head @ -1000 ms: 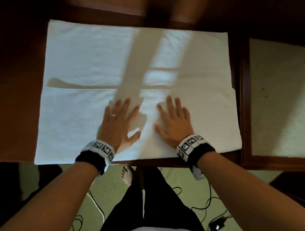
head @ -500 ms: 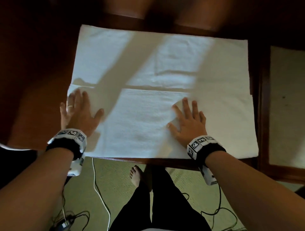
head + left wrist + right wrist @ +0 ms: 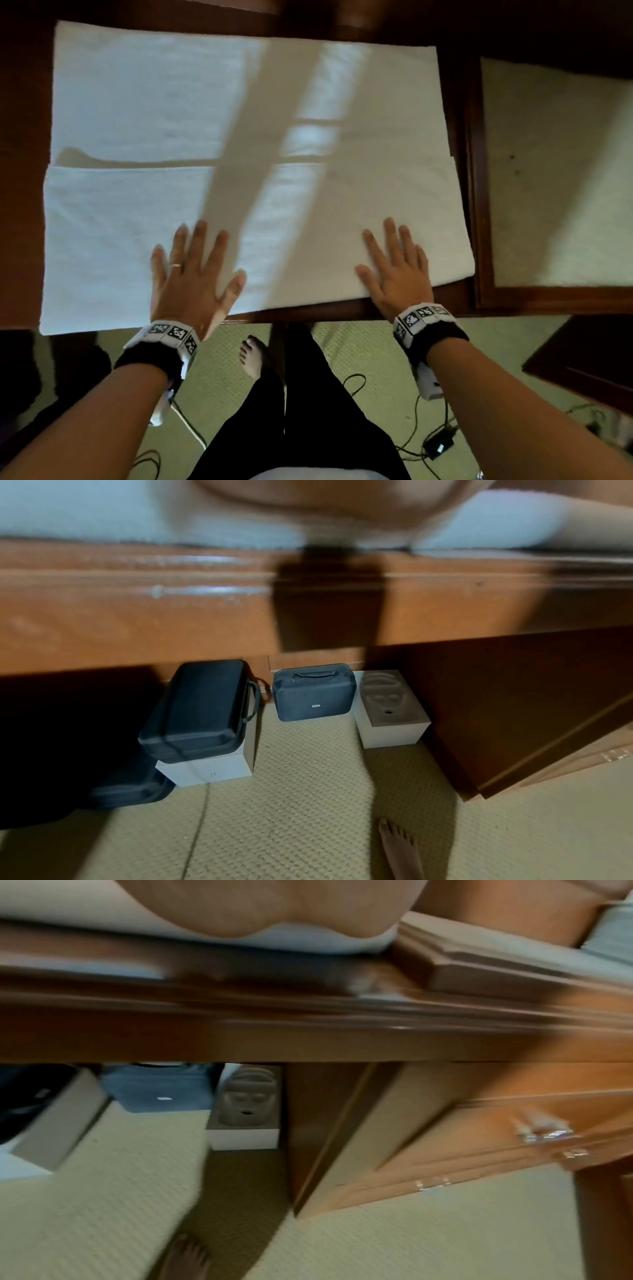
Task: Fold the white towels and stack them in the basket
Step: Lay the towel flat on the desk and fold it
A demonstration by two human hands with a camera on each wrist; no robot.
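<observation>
Towel (image 3: 137,219) flat under both palms

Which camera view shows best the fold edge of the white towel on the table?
The head view: the white cloth towel lies whole, its fold edge across the middle. Both wrist views show only a blurred strip of it at the brown wooden table edge.

Dark cases (image 3: 313,692), white boxes (image 3: 394,734) under wooden desk (image 3: 137,620); floor cables (image 3: 435,445).

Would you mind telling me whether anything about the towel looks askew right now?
Slightly: the white towel's folded near layer juts past the layer beneath on both sides, and its near-left corner overhangs the table. Both hands lie flat on it.
</observation>
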